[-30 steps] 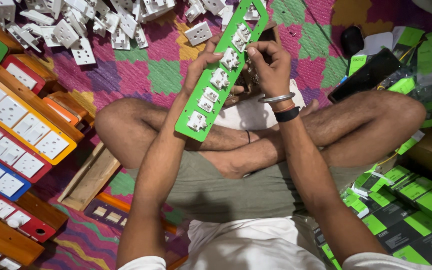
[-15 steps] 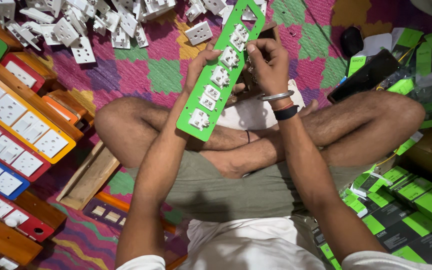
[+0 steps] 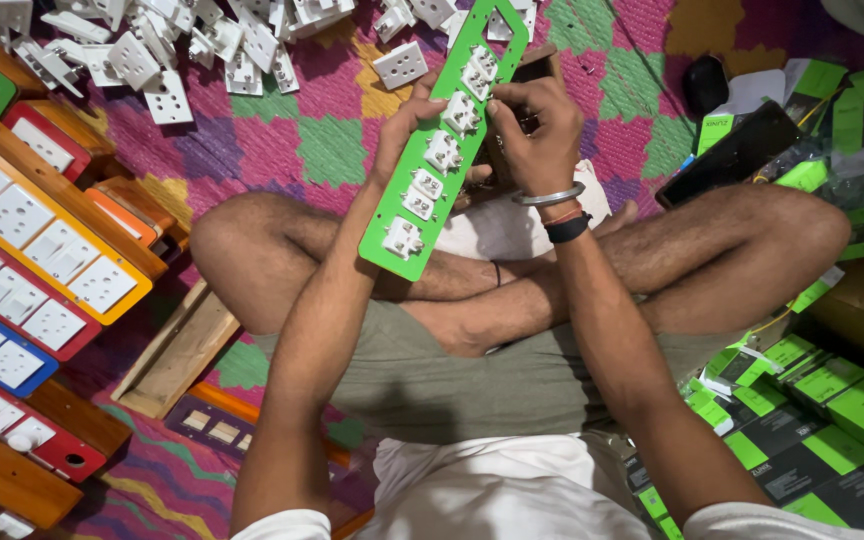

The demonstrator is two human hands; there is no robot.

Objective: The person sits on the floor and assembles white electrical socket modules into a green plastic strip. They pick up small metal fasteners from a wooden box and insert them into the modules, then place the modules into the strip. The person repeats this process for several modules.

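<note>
Panel strip (image 3: 439, 150) was green, sockets (image 3: 403, 237) white; mat (image 3: 327, 150) chequered pink, green, purple; boxes (image 3: 832, 385) green-black.

Socket panel (image 3: 442, 150) above crossed legs, loose sockets (image 3: 172, 50) beyond, boards (image 3: 42, 250) left, boxes (image 3: 812, 400) right.

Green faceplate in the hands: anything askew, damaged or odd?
Nothing damaged. The green faceplate is part-filled: five white sockets sit in its lower openings, the upper ones are empty. Left hand supports it; right hand fingers the top socket. Loose sockets lie scattered on the mat.
</note>
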